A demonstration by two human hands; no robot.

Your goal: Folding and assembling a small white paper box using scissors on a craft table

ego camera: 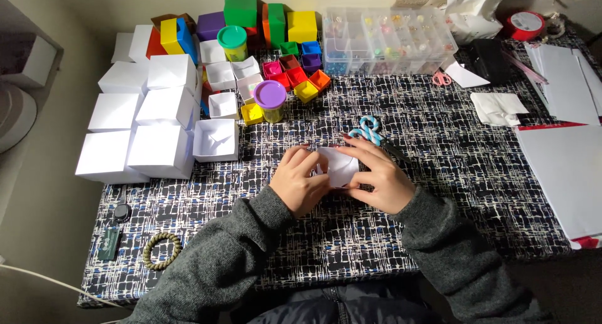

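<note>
My left hand (300,178) and my right hand (378,177) meet at the middle of the table over a small piece of folded white paper (338,166). Both hands press and pinch it from either side, fingers curled over its edges. Most of the paper is hidden beneath my fingers. Just beyond my right hand lie scissors with blue and white striped handles (368,130). Grey sleeves cover both arms.
White paper boxes (160,120) are stacked at the left, coloured boxes (241,14) behind them. Two lidded tubs (271,99) stand near small coloured paper boxes. A clear compartment organiser (392,39) sits at the back. Paper sheets (564,167) lie at the right, a bead bracelet (162,250) at front left.
</note>
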